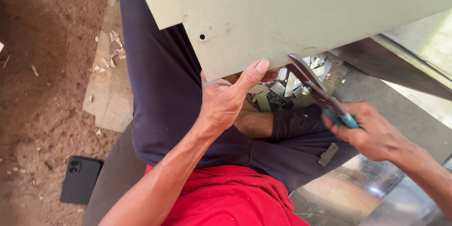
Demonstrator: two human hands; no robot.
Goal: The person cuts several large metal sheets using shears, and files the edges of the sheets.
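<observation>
My left hand grips the lower edge of a large pale grey-green metal sheet, thumb pressed on its face. The sheet has a small round hole near its left side and a notched corner. My right hand holds tin snips by their teal handles. The blades point up-left and meet the sheet's lower edge just right of my thumb. Several small metal offcuts lie in a heap under the sheet, between my legs.
I sit with dark trousers and a red shirt. A black phone lies on the dirt floor at lower left. A flat slab with scattered scraps is left of my leg. Shiny metal sheets lie at right; one offcut rests on my thigh.
</observation>
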